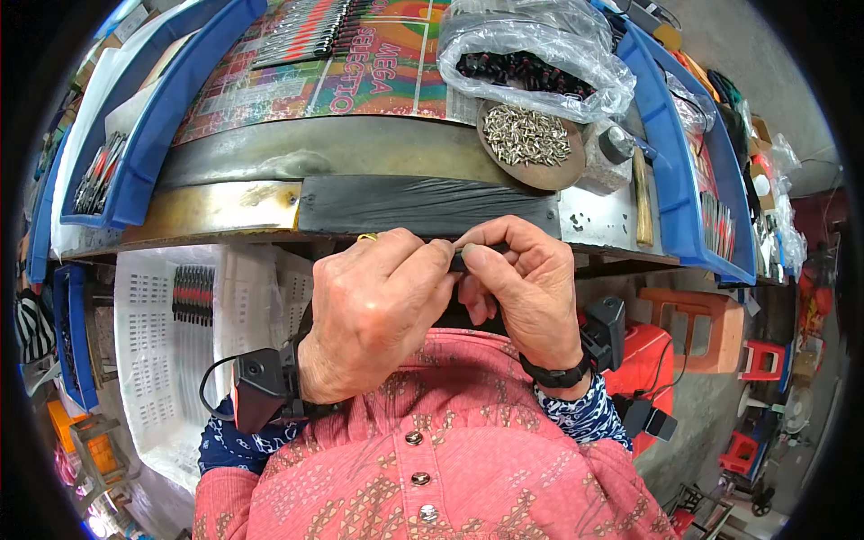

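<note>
My left hand (pixel 378 301) and my right hand (pixel 526 288) meet just in front of the bench edge, fingertips together. Pinched between the right thumb and index finger is a small black part (pixel 459 262), mostly covered by the fingers. The left thumb and fingertips close on its near end; I cannot make out its full shape. Beyond the hands, a round brown dish (pixel 487 155) holds a heap of small silver metal pieces (pixel 526 135). Behind it, a clear plastic bag (pixel 540 40) contains many black parts with red bits.
Black-and-red pen-like pieces (pixel 315 31) lie in a row on a colourful printed sheet (pixel 396 85). Blue bins (pixel 184 108) (pixel 670 171) flank the bench. A wooden handle (pixel 643 198) lies right, beside a clear container (pixel 607 162). A white basket (pixel 162 360) stands below left.
</note>
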A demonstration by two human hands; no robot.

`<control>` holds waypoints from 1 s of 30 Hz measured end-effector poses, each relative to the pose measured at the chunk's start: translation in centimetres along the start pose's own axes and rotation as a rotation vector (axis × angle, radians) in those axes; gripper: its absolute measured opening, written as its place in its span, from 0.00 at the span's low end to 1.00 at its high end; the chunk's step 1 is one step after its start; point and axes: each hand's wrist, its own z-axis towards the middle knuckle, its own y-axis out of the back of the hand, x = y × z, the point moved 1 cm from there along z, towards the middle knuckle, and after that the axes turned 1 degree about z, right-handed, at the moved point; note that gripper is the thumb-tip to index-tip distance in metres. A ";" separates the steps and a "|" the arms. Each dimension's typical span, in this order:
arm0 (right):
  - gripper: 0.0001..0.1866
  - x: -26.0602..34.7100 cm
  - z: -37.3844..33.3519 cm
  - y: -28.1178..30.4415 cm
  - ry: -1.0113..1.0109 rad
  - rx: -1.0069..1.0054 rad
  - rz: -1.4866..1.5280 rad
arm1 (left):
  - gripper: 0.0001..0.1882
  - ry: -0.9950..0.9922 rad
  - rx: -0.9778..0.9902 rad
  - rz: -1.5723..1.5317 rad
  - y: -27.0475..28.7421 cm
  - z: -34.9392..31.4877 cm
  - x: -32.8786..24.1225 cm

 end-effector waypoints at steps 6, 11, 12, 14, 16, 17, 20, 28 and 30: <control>0.06 -0.5 0.1 -0.1 0.045 -0.038 0.074 | 0.12 -0.011 -0.006 -0.004 -0.1 0.1 0.0; 0.06 -1.7 0.4 -0.9 0.149 -0.107 0.194 | 0.11 -0.020 -0.008 0.007 -0.2 0.4 0.4; 0.07 -1.8 0.4 -0.8 0.159 -0.093 0.190 | 0.11 -0.018 -0.013 -0.014 -0.2 0.5 0.5; 0.08 -1.9 0.4 -0.5 0.172 -0.065 0.191 | 0.09 -0.012 -0.021 -0.056 -0.3 0.6 0.8; 0.08 -2.0 0.5 -0.2 0.139 -0.023 0.202 | 0.09 -0.006 -0.032 -0.053 -0.4 0.5 0.8; 0.09 -2.0 0.6 0.0 0.125 -0.002 0.209 | 0.09 -0.003 -0.037 -0.052 -0.4 0.4 0.7; 0.09 -1.9 0.6 0.3 0.109 0.068 0.267 | 0.09 0.013 -0.005 -0.093 -0.2 0.4 0.9; 0.07 -1.3 0.5 0.3 0.040 0.035 0.150 | 0.09 -0.018 0.008 -0.029 -0.5 0.2 0.8; 0.06 -1.1 0.6 0.4 0.030 0.035 0.120 | 0.09 -0.032 -0.002 -0.030 -0.5 0.1 0.8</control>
